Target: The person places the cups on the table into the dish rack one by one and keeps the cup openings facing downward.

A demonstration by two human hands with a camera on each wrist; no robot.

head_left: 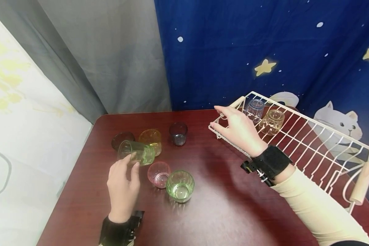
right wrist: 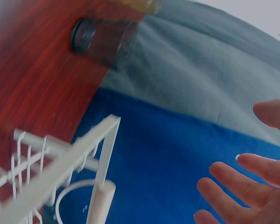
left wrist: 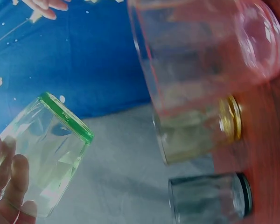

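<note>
My left hand (head_left: 123, 188) pinches a pale green glass (head_left: 142, 153) near its rim and holds it tilted above the table, its base pointing right. In the left wrist view the fingers (left wrist: 18, 182) lie against the clear wall of this glass, with its thick green base away from the hand. Over the left end of a white wire rack (head_left: 313, 145) my right hand (head_left: 241, 131) hovers, thumb and fingers apart, nothing between them. Inside the rack, a blue glass (head_left: 254, 108) and an amber glass (head_left: 273, 121) stand upside down.
On the table (head_left: 215, 218) stand a pink glass (head_left: 159, 175), another green glass (head_left: 180, 187), a yellow glass (head_left: 155, 141), a dark grey glass (head_left: 178, 134) and a dark glass (head_left: 118, 140), partly hidden. Curtains (head_left: 209, 61) hang behind. The rack has wooden handles (head_left: 362, 182).
</note>
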